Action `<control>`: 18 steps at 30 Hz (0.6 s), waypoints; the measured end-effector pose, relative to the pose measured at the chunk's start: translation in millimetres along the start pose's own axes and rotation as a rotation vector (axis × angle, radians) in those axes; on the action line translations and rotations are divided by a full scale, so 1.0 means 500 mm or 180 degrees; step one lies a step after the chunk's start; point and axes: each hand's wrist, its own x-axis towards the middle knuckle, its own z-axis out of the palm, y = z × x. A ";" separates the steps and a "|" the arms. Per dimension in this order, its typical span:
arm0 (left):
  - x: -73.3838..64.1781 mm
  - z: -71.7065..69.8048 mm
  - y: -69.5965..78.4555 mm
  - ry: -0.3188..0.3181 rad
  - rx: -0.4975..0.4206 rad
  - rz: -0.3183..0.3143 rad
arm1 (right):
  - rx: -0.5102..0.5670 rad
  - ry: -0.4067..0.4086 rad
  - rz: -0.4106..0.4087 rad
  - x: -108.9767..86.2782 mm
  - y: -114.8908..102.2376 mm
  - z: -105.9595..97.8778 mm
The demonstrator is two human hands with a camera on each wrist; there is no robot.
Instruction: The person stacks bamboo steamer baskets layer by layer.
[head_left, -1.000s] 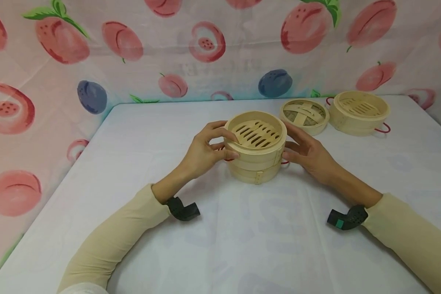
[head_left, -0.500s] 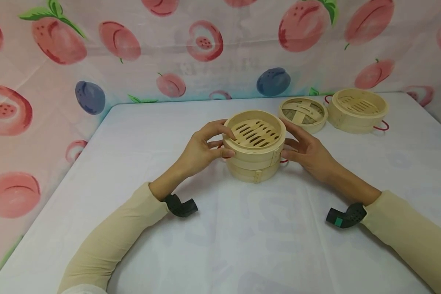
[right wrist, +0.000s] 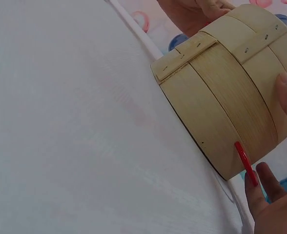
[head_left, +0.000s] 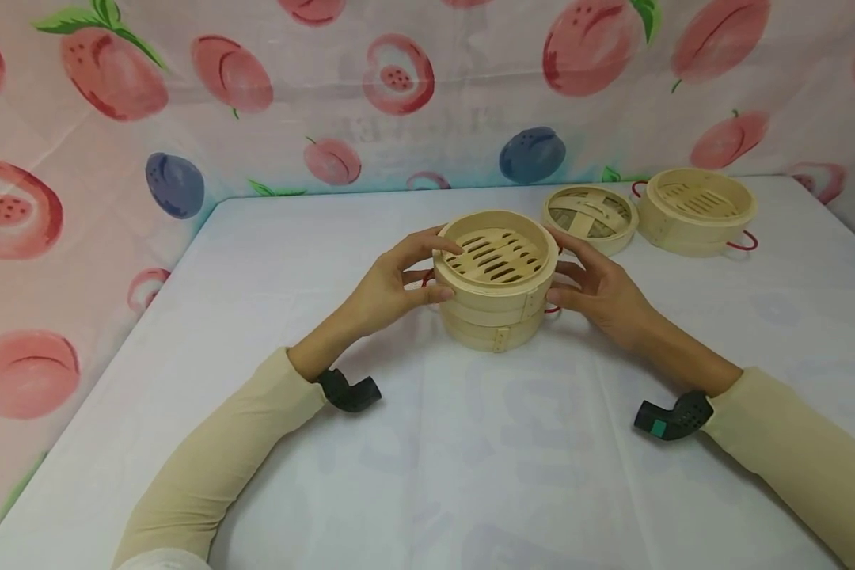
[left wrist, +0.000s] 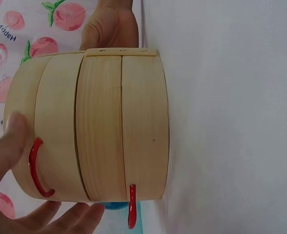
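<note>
Two round bamboo steamer baskets stand stacked upright on the white table in the head view. The upper basket (head_left: 495, 299) has a slatted floor and sits on the lower basket (head_left: 480, 332). My left hand (head_left: 397, 283) grips the upper basket's left side, thumb on the outer wall and index finger over the rim. On the opposite side my right hand (head_left: 602, 297) holds the same basket, thumb on the wall. Red handles show at the sides; in the left wrist view one red handle (left wrist: 34, 168) lies between left thumb and fingers. The right fingertips are partly hidden in the head view.
Behind the stack to the right, a woven bamboo lid (head_left: 590, 218) lies on the table. Right beside it stands another steamer basket (head_left: 694, 229) with red handles. A fruit-print cloth (head_left: 271, 150) hangs along the back and left table edges.
My left index fingertip has risen from the slatted floor toward the rim, and the left thumb has slid slightly left. The stack and my right hand stay nearly in place.
</note>
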 end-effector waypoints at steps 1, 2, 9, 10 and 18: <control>0.000 0.001 -0.001 -0.0013 0.0076 0.0018 | -0.0012 0.0021 0.0001 0.000 0.000 0.000; 0.000 0.003 -0.001 -0.0023 0.0144 0.0048 | -0.0019 0.0037 0.0002 0.000 -0.001 0.000; -0.001 0.022 -0.007 0.0101 0.0311 0.0258 | -0.0046 0.0137 -0.0082 0.003 -0.001 0.004; -0.001 0.024 -0.007 0.0137 0.0339 0.0280 | -0.0051 0.0145 -0.0084 0.003 -0.002 0.005; -0.001 0.034 -0.015 0.0328 0.0533 0.0436 | -0.0011 0.0161 -0.0106 0.002 0.000 0.004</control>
